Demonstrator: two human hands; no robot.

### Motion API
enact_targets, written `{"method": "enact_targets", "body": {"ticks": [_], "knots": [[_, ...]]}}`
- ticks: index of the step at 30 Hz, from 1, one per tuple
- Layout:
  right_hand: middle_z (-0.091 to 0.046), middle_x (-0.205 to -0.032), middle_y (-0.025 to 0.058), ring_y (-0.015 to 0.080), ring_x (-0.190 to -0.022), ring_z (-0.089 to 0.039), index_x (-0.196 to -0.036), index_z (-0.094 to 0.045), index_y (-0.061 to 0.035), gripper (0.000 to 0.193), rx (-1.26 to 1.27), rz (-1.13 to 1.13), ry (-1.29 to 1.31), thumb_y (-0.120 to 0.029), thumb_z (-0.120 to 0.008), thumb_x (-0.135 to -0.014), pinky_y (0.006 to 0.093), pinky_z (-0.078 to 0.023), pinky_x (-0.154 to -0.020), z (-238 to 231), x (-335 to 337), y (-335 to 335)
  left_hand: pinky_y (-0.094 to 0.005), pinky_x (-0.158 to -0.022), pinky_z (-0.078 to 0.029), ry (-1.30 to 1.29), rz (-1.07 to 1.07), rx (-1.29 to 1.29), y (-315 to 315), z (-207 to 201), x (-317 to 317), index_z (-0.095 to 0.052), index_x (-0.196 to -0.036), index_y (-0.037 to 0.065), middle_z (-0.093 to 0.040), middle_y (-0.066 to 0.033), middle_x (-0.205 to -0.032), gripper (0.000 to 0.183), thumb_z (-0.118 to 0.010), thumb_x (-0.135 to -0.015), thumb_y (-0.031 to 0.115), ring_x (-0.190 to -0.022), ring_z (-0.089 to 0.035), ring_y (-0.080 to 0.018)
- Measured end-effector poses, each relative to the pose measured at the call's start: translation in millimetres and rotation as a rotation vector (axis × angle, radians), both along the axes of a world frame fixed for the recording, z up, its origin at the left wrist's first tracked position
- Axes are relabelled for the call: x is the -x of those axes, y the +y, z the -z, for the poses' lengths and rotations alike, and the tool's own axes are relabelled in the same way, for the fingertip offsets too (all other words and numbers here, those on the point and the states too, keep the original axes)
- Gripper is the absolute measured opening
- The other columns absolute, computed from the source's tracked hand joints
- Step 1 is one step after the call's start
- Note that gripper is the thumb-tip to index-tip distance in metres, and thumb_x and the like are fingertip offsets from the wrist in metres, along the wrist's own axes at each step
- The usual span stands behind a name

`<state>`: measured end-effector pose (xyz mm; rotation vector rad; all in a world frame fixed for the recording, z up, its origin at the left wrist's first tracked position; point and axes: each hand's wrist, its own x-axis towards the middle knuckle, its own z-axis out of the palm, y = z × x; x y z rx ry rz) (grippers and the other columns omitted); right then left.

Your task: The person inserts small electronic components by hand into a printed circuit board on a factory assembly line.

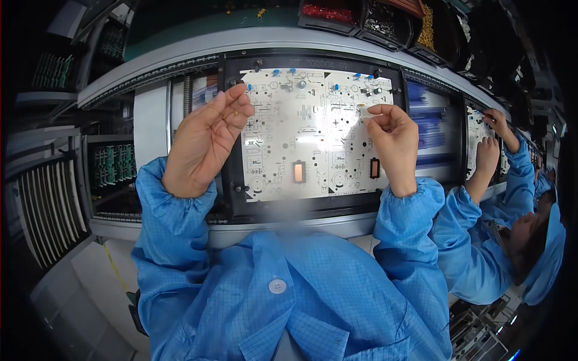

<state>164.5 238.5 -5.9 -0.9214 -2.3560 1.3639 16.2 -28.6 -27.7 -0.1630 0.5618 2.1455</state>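
Note:
A white circuit board [289, 141] sits in a black frame [232, 174] in front of me. Above its left edge my left hand [211, 132] is turned palm up, fingers curled around a few tiny yellow components [235, 113]. My right hand [392, 133] is closed in a pinch over the board's right side; what lies between thumb and forefinger is too small to make out. Just beyond those fingertips is a small yellowish part [362, 105] on the board. Blue components [336, 88] and a round silvery capacitor [302, 85] stand along the board's far side.
Black bins hold red parts [328, 13], silvery parts [379, 23] and yellow parts [426, 29] at the far right. A co-worker in blue [481, 222] handles another board [475, 141] on the right. Racks of green boards [113, 163] stand at the left.

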Motion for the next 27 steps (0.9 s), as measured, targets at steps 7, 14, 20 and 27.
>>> {"method": "enact_targets", "body": {"ticks": [7,14,20,27], "knots": [[-0.066,-0.07,0.0072,0.0127,-0.063,-0.063,-0.095,-0.066,0.0011,0.02,-0.029,-0.029,-0.161,-0.001,-0.064,-0.075,0.0262,-0.048,-0.057,-17.6,14.7,1.4,-0.0272,-0.089,-0.053,0.204,0.1,0.24,-1.7,-7.3,-6.9,-0.044,-0.129,-0.011,-0.059,-0.0204,-0.118,0.036,-0.042,-0.102,0.011,-0.101,-0.063,-0.0214],[-0.067,-0.074,0.0168,0.0341,-0.071,-0.066,-0.093,-0.065,-0.0038,0.018,-0.509,-0.082,-0.263,-0.003,-0.062,-0.076,0.043,-0.051,-0.066,-19.1,20.1,-22.5,-0.0355,-0.103,-0.047,0.252,0.115,0.269,11.6,-20.4,-18.1,-0.033,-0.138,-0.011,-0.044,-0.0284,-0.138,0.045,-0.034,-0.104,0.019,-0.127,-0.048,-0.0361],[-0.061,-0.083,0.0141,0.0324,-0.072,-0.06,-0.096,-0.062,-0.0011,0.018,-0.383,-0.256,0.154,0.006,-0.064,-0.079,0.0367,-0.049,-0.065,-35.5,3.6,-47.8,-0.0491,-0.112,-0.033,-0.032,0.265,0.043,29.9,-19.0,-24.6,-0.034,-0.135,-0.015,-0.042,-0.0326,-0.138,0.059,-0.023,-0.105,0.035,-0.131,-0.041,-0.0416],[-0.059,-0.093,0.0122,0.0314,-0.087,-0.059,-0.094,-0.064,0.0006,0.023,-0.315,-0.618,0.291,0.004,-0.06,-0.072,0.0369,-0.051,-0.072,-20.9,3.2,-88.1,-0.0397,-0.104,-0.044,0.02,0.288,0.121,26.7,-27.1,-44.7,-0.034,-0.136,-0.015,-0.05,-0.0277,-0.131,0.053,-0.025,-0.105,0.027,-0.122,-0.053,-0.0318]]}}
